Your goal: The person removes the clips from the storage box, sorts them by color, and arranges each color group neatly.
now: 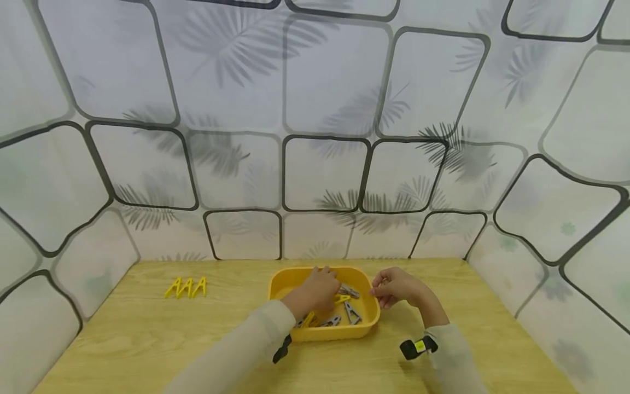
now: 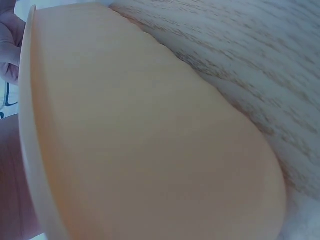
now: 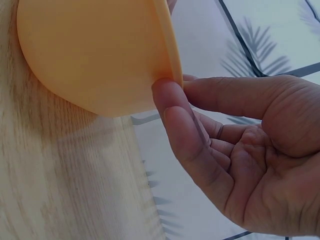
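A yellow plastic basin (image 1: 364, 331) holds several grey clothespins (image 1: 351, 313) and yellow clothespins (image 1: 308, 319). My left hand (image 1: 322, 290) reaches down into it from the near left side. Its fingertips are partly hidden, and whether they grip a clothespin does not show. At the basin's right end my right hand (image 1: 396, 287) pinches the rim. The right wrist view has the thumb on one side of that rim and the index finger (image 3: 182, 135) on the other. The basin's outer wall (image 2: 150, 125) fills most of the left wrist view.
Three yellow clothespins (image 1: 187, 287) stand in a row, legs apart, on the wooden table (image 1: 147, 339) at the left. A patterned cloth (image 1: 325, 175) hangs behind the table and along both sides.
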Available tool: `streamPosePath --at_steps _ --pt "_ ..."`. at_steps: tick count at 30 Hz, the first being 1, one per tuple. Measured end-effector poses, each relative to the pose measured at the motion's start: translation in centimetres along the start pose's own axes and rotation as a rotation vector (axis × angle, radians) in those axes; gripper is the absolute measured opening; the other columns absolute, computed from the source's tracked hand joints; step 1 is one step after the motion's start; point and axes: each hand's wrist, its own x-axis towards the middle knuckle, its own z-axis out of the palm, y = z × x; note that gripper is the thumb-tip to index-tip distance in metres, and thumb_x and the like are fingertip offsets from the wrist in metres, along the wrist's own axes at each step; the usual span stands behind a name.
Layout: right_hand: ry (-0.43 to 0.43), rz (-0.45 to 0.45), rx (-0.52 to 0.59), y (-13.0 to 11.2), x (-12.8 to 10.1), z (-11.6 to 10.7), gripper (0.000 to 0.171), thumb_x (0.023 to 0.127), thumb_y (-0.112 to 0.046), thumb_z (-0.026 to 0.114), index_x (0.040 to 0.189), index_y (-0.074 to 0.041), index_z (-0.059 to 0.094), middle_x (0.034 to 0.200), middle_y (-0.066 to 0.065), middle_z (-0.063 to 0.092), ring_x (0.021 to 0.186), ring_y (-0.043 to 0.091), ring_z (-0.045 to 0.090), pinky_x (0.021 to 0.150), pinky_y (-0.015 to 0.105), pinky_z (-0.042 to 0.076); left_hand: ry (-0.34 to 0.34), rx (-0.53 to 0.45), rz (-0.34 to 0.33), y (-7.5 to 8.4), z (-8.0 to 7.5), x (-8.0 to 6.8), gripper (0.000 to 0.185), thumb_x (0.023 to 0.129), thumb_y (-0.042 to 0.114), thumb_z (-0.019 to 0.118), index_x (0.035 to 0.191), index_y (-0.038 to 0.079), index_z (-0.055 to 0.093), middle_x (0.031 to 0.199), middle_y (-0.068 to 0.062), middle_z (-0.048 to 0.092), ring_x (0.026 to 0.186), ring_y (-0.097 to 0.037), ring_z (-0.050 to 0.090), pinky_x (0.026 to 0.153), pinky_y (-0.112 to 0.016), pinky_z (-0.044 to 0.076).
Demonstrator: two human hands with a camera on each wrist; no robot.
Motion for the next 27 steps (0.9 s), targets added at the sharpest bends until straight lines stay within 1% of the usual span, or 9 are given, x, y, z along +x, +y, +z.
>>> streamPosePath --at_steps 5,12,15,18,23,27 --pt "-0.007 -0.009 0.001 0.1 -0.1 0.1 0.022 0.095 -0.013 0.07 0.103 0.005 0.061 0.073 0.005 0.066 0.06 0.012 0.066 0.063 0.034 0.061 -0.011 -0.032 -0.012 -0.2 0.4 -0.1 0.019 0.092 0.041 0.075 0.093 0.022 0.072 0.135 -0.002 0.064 0.142 -0.027 0.047 0.117 -0.05 0.038" --pt "-0.002 -0.009 -0.006 0.1 -0.1 0.1 0.021 0.096 -0.013 0.069 0.104 0.004 0.061 0.073 0.004 0.066 0.06 0.012 0.066 0.062 0.033 0.06 -0.003 -0.023 -0.02 -0.5 0.9 0.0 0.021 0.093 0.039 0.073 0.083 0.02 0.069 0.134 -0.002 0.065 0.141 -0.028 0.048 0.117 -0.05 0.039" --pt "-0.003 -0.017 -0.007 0.1 -0.1 0.0 0.02 0.096 -0.012 0.069 0.104 0.004 0.061 0.073 0.005 0.066 0.06 0.012 0.066 0.063 0.034 0.061 0.001 -0.023 -0.026 -0.7 0.9 -0.1 0.023 0.092 0.038 0.074 0.08 0.02 0.068 0.13 -0.002 0.066 0.138 -0.027 0.05 0.115 -0.05 0.04" --pt "-0.007 -0.026 -0.006 0.1 -0.1 0.0 0.02 0.096 -0.012 0.068 0.105 0.005 0.061 0.073 0.005 0.066 0.06 0.012 0.066 0.064 0.035 0.061 0.007 -0.022 -0.027 -0.9 1.0 -0.2 0.023 0.091 0.038 0.075 0.078 0.02 0.067 0.123 -0.001 0.067 0.131 -0.025 0.053 0.114 -0.049 0.041" --pt "-0.009 -0.029 -0.005 0.2 -0.1 0.0 0.02 0.096 -0.011 0.068 0.105 0.005 0.061 0.073 0.005 0.066 0.06 0.012 0.066 0.063 0.034 0.061 0.023 -0.027 -0.015 -1.0 0.9 -0.4 0.023 0.092 0.037 0.075 0.079 0.02 0.066 0.115 0.0 0.067 0.124 -0.023 0.056 0.112 -0.048 0.043" --pt "-0.007 -0.031 -0.011 0.2 -0.1 0.0 0.02 0.096 -0.012 0.068 0.105 0.005 0.061 0.073 0.004 0.066 0.06 0.012 0.066 0.064 0.036 0.061 0.041 -0.017 -0.002 -1.1 0.5 -0.7 0.023 0.092 0.037 0.075 0.079 0.021 0.065 0.112 0.001 0.068 0.121 -0.023 0.057 0.11 -0.047 0.045"
